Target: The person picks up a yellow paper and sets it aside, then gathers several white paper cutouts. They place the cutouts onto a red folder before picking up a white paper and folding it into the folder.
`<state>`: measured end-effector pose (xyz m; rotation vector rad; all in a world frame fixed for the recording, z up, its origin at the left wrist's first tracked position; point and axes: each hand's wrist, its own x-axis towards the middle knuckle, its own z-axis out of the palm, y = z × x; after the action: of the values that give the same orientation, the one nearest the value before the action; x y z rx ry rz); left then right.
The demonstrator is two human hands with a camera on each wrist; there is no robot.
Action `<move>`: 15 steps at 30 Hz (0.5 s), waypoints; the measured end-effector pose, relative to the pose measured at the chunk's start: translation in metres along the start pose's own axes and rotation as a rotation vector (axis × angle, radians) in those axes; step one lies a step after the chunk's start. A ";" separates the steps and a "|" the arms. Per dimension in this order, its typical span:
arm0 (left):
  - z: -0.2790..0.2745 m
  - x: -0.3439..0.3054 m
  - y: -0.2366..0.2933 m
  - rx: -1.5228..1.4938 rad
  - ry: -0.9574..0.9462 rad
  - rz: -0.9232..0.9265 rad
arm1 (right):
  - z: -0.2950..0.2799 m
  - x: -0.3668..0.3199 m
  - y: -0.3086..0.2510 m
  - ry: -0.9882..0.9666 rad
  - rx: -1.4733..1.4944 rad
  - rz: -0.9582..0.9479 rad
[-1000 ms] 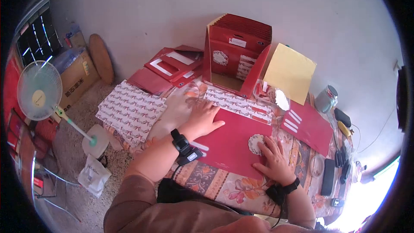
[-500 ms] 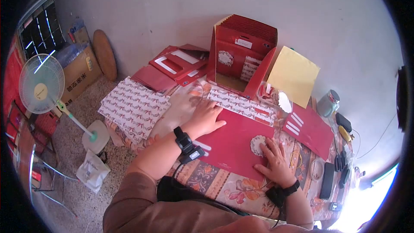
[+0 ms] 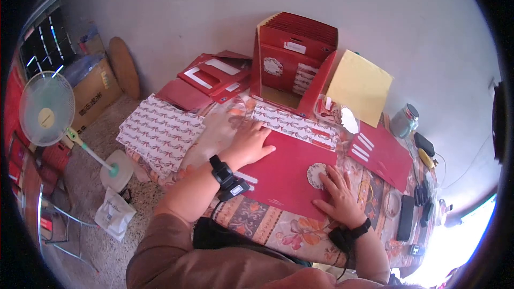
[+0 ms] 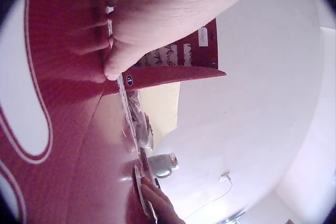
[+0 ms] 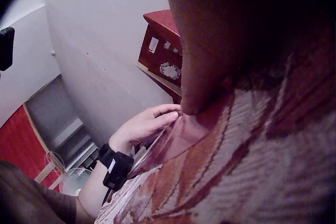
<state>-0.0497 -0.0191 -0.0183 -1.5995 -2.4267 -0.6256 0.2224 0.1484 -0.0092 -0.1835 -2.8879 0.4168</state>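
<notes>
Rounded white strips (image 3: 246, 179): pale; cut off in the left-wrist view; two.
Left hand (image 3: 249, 144): fingers extended, thumb apart, pinching nothing.
Red card sheet (image 3: 292, 168): smooth, under both hands on the floral tablecloth (image 3: 300, 234); fine print illegible; one.
Round lace-edged label (image 3: 316, 175): white; rim partly finger-covered; one.
Right hand (image 3: 342, 198): fingers spread, resting, pinching nothing.

The right hand (image 3: 341, 197) hides one edge of the scalloped white label (image 3: 314, 175); in its own wrist view, shadow blurs its fingers together. The left wrist view's top edge crops the left hand (image 4: 157, 19). Fine print (image 3: 276, 202) on the red sheet (image 3: 292, 166) is illegibly small.
</notes>
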 end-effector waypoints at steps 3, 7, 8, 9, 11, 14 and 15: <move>-0.003 0.001 0.002 0.017 -0.037 0.008 | -0.002 0.001 -0.002 -0.014 -0.002 0.014; -0.004 0.001 0.003 0.035 -0.028 0.005 | -0.001 0.000 0.001 -0.010 -0.024 -0.006; -0.003 0.001 0.003 0.056 -0.006 0.015 | 0.000 0.000 0.002 -0.007 -0.029 0.024; -0.001 0.001 0.002 0.026 -0.010 0.005 | 0.000 -0.001 0.002 0.008 -0.024 0.007; 0.000 0.000 0.002 -0.004 -0.008 -0.021 | 0.002 -0.001 0.002 0.011 -0.025 -0.011; 0.003 0.000 -0.001 -0.022 -0.001 -0.011 | 0.003 -0.001 0.004 0.001 -0.037 -0.008; 0.001 0.000 0.000 0.013 -0.003 0.004 | 0.003 -0.002 0.005 0.003 -0.020 -0.005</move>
<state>-0.0495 -0.0185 -0.0187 -1.6009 -2.4248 -0.6057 0.2239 0.1520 -0.0135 -0.1793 -2.8902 0.3859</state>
